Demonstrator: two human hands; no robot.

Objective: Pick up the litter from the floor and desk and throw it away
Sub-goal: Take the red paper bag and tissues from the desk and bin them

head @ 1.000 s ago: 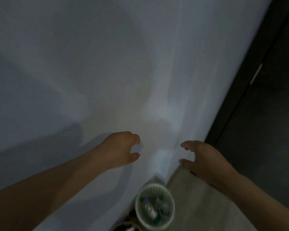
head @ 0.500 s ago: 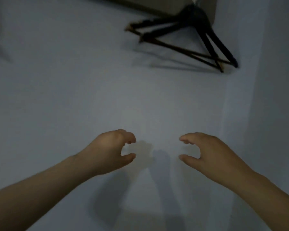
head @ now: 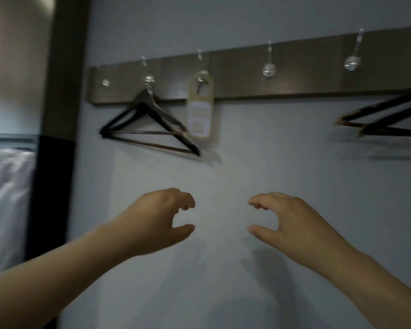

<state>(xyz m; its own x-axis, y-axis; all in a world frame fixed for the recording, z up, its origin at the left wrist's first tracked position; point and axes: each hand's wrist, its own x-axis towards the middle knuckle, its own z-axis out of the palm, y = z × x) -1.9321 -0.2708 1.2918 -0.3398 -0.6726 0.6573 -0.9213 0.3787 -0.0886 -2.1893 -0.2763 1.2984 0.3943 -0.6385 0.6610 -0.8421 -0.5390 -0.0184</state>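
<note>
Litter: none is showing in this view, so its look and location cannot be told. The camera is facing a pale wall point(head: 271, 167) at close range.

Hands: 2, both raised in front of the wall and well apart from each other. The left hand point(head: 157, 222) is hanging half-curled, thumb spread below the fingers, gripping nothing. The right hand point(head: 292, 224) is mirroring it, fingers bent, thumb apart, also carrying nothing. Neither is touching the wall as far as can be seen. Both forearms are running out of frame at the bottom corners.

Fixtures: 1 hook rail point(head: 247, 77) is running across the upper wall, tilted in view, with 5 shiny hooks showing. Dark hangers point(head: 147, 124) are hanging from the 2nd hook from the left; approx. 2, overlapping, but blur is making the count unsure. 1 pale door tag point(head: 200, 110) is hanging from the 3rd hook, its print unreadable. A second hanger group point(head: 384, 119) is sitting at the right, cut off by the frame edge, its hook not visible.

Left side: 1 dark upright post point(head: 57, 115) is bordering the wall. Beyond it, white bedding point(head: 5, 198) is showing, partly cut off. The whole frame is dim and motion-blurred.
</note>
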